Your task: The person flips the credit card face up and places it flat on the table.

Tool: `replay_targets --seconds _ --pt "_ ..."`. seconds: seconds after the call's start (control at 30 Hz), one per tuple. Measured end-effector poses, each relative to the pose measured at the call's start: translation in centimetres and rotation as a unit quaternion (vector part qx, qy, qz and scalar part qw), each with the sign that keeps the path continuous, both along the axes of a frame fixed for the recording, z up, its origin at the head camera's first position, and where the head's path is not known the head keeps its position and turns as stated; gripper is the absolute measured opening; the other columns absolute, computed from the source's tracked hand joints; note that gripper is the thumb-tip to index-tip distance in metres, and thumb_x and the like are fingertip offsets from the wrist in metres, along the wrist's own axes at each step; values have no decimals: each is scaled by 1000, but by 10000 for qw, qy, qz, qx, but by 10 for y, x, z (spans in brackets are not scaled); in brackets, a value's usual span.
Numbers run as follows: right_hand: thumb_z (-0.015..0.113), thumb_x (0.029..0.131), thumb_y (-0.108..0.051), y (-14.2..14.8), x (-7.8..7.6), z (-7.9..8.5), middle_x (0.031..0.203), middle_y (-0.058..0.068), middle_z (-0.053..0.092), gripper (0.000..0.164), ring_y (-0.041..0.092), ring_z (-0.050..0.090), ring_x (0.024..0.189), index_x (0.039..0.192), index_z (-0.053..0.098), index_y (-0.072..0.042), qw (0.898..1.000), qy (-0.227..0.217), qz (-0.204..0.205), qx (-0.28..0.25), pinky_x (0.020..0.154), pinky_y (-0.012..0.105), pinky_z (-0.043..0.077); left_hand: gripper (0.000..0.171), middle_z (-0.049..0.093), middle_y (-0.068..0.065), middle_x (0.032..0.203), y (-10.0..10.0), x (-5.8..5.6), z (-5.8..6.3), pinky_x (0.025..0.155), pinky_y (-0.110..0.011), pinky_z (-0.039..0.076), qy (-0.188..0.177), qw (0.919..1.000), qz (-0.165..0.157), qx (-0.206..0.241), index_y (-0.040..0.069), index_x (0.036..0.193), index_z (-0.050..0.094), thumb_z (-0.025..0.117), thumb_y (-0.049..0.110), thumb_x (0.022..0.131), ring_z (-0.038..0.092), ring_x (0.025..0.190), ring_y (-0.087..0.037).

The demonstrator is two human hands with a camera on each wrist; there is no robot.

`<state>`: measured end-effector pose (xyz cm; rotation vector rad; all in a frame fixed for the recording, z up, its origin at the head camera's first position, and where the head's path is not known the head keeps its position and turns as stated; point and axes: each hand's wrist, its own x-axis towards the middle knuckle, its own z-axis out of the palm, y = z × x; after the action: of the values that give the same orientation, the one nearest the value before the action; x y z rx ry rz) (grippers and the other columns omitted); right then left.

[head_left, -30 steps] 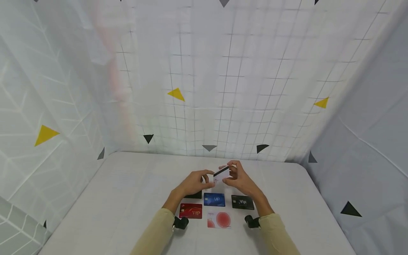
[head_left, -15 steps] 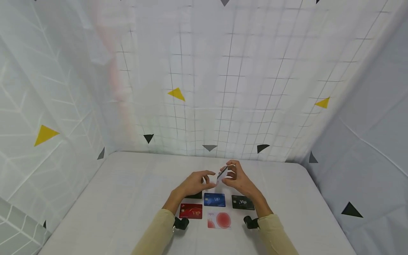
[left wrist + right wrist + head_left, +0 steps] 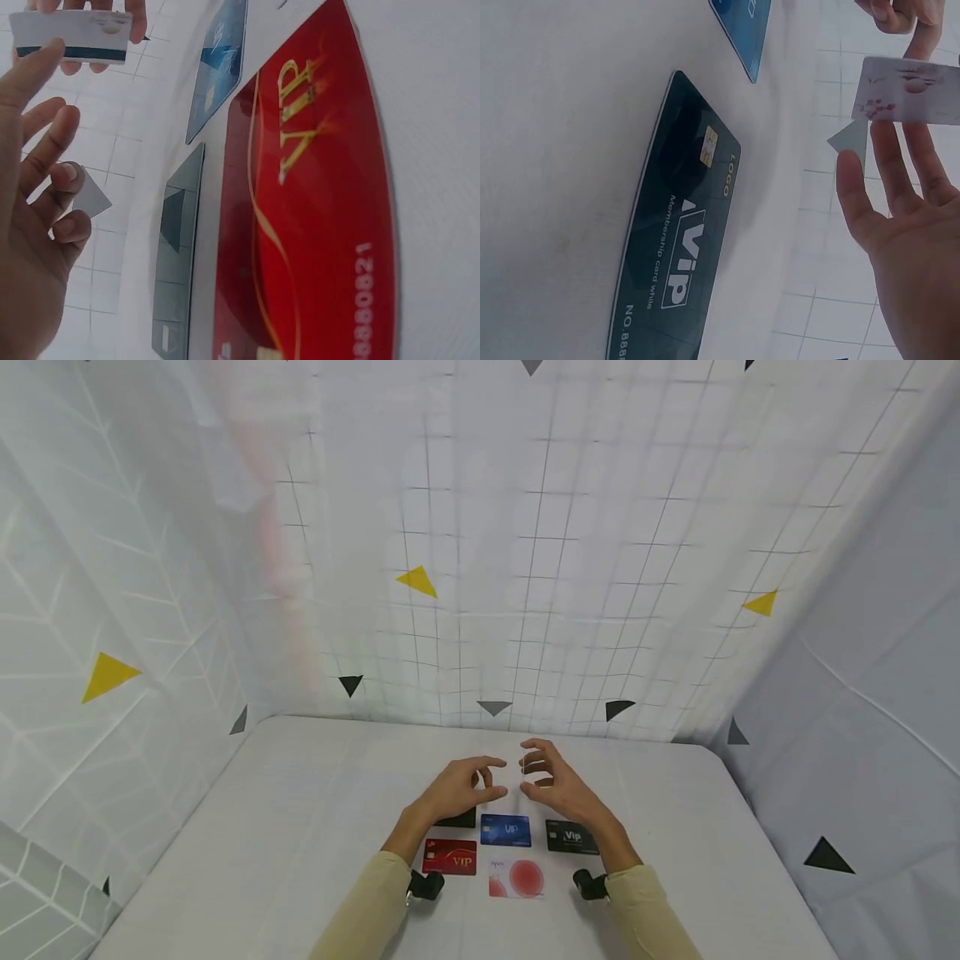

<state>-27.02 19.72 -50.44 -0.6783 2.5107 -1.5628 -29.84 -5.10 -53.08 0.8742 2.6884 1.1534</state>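
My right hand (image 3: 558,789) holds a white plastic card (image 3: 71,37) on edge above the table, between thumb and fingers. From the head it appears as a thin line. Its dark-striped side faces the left wrist view; its printed side shows in the right wrist view. Just left of it, my left hand (image 3: 456,787) hovers with thumb and forefinger apart, holding nothing. Beneath the hands lie a blue VIP card (image 3: 506,831), a dark Vip card (image 3: 572,837), a red VIP card (image 3: 449,857) and a white card with red circles (image 3: 516,878).
Another dark card (image 3: 459,819) lies partly hidden under my left wrist. The cards lie on a white-covered table (image 3: 300,860). Behind it hangs a white gridded curtain (image 3: 480,635) with coloured triangles, and pale sheets stand on both sides.
The white card has turned from facing the head camera to edge-on in my right hand. My left fingers, earlier at its left edge, are now apart from it. The table cards have not moved.
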Motion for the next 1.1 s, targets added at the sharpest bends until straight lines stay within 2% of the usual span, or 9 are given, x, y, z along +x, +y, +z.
replay_targets --seconds 0.07,0.17,0.27,0.43,0.63,0.77,1.1 --pt "73 92 -26 1 -4 -8 133 13 52 70 35 54 125 150 33 -31 9995 149 -112 243 103 62 41 56 62 14 90 0 1 1 68 -25 48 88 10000 -5 27 32 137 60 68 60 89 54 80 -9" --pt "74 90 -27 -2 -3 -7 128 4 55 68 27 55 122 147 39 -38 9976 329 -226 561 102 60 42 59 61 14 90 0 1 2 66 -25 47 181 9998 -36 96 30 138 59 67 61 89 52 77 -9" --pt "76 88 -23 -3 -2 -6 126 1 55 68 23 54 119 146 43 -39 9951 504 -227 819 101 58 43 63 61 14 90 0 1 4 65 -26 45 238 9996 -51 169 28 139 58 67 63 88 52 76 -10" --pt "76 87 -18 -6 0 -1 129 0 52 66 24 52 115 144 49 -39 9898 661 -202 1244 97 55 48 64 60 14 90 0 3 6 64 -26 44 278 9993 -38 250 28 138 59 68 64 86 53 77 -12" --pt "74 87 -25 -9 4 4 129 0 53 63 25 51 112 144 51 -40 9764 962 -260 1917 90 48 53 57 62 8 92 1 4 7 62 -26 43 225 9992 -6 322 28 132 61 72 59 85 52 78 -12" --pt "74 87 -27 -10 5 5 129 0 54 63 25 52 113 144 51 -40 9694 1099 -325 2172 89 48 53 57 63 7 93 1 4 7 60 -26 42 200 9992 -16 344 29 132 60 73 59 85 51 75 -11" --pt "79 84 -29 -10 5 7 135 5 56 68 23 56 108 144 49 -38 9665 882 -423 2373 88 51 54 64 61 10 93 2 6 6 62 -26 44 161 9989 -88 431 30 138 58 74 61 83 52 77 -11"
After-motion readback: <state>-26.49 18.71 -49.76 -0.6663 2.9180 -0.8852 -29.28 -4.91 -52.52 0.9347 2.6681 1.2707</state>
